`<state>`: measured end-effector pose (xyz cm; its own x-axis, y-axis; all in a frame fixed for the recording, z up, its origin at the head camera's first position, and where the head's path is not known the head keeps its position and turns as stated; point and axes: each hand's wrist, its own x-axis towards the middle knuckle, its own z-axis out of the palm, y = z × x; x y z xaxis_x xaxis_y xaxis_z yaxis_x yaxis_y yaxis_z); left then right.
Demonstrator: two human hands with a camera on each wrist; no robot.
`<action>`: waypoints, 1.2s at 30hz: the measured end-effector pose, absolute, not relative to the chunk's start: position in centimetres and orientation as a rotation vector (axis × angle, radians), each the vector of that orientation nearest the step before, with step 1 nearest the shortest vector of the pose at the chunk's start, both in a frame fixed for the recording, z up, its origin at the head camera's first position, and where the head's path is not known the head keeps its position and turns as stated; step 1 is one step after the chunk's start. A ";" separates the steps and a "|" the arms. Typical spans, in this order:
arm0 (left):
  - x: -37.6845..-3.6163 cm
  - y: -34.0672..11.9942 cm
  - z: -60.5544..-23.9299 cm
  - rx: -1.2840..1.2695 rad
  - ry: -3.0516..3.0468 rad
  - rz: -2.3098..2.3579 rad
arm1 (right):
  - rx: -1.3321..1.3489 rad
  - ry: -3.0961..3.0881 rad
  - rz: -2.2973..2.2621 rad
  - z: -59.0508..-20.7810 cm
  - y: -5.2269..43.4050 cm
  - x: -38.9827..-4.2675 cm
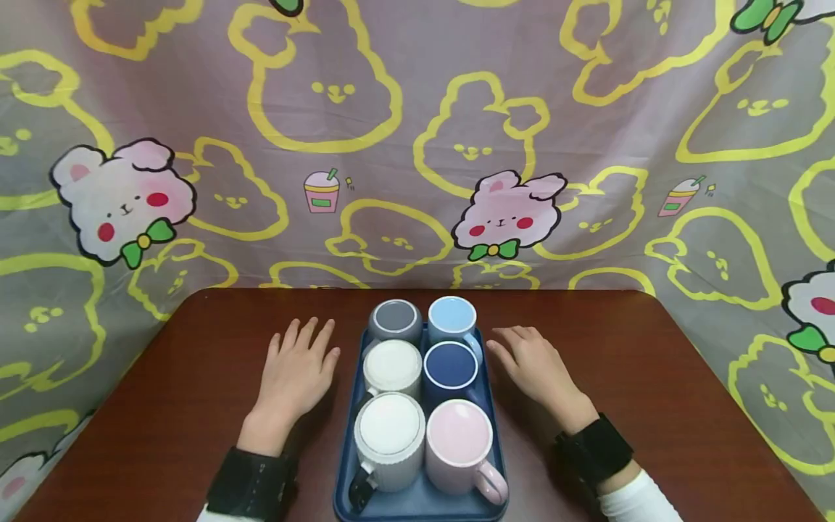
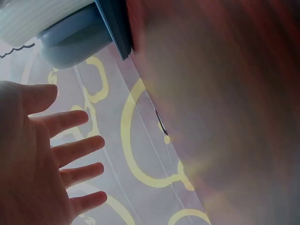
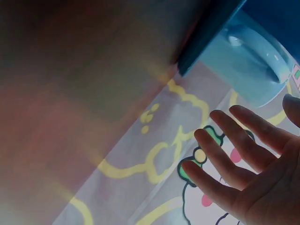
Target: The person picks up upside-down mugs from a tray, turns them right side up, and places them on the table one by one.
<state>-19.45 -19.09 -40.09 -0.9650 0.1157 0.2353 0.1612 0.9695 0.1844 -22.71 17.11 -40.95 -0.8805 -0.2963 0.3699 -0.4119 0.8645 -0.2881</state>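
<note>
A dark blue tray (image 1: 485,506) carries mugs in two columns. Down its left column stand a grey mug (image 1: 395,319), a white mug (image 1: 393,366) and, nearest me, a white ribbed mug (image 1: 391,435) with a black handle. The right column has a light blue mug (image 1: 452,317), a navy mug (image 1: 451,366) and a pink mug (image 1: 459,438). My left hand (image 1: 296,373) is left of the tray, palm down, fingers spread and holding nothing. On the other side, my right hand (image 1: 538,370) holds nothing, its fingers relaxed close to the light blue mug.
The brown table (image 1: 163,391) extends to both sides of the tray. Behind its far edge hangs a grey-pink cloth (image 1: 385,174) printed with cartoon rabbits and yellow outlines. Each wrist wears a black band (image 1: 251,482).
</note>
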 end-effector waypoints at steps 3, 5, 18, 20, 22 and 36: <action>-19.3 -19.3 -40.1 -0.200 -2.898 -0.298 | 0.555 -2.703 0.534 -40.8 16.3 -22.9; -19.3 -19.5 -40.1 -0.195 -2.896 -0.295 | 0.567 -2.688 0.543 -40.7 15.8 -23.1; -19.2 -21.0 -40.0 -0.148 -2.900 -0.251 | 0.550 -2.716 0.587 -40.4 14.2 -23.7; -19.3 -21.3 -40.0 -0.150 -2.897 -0.249 | 0.543 -2.726 0.606 -40.2 14.2 -23.8; -19.2 -21.5 -40.0 -0.145 -2.897 -0.253 | 0.542 -2.738 0.623 -40.0 14.1 -23.9; -18.7 -23.1 -40.2 -0.118 -2.896 -0.205 | 0.557 -2.747 0.904 -40.1 13.5 -24.3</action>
<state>-18.70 -23.09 -40.20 -0.9692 0.0631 0.2382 0.0961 0.9869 0.1295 -24.30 13.49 -40.06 -0.9098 -0.2897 0.2973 -0.4097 0.7423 -0.5303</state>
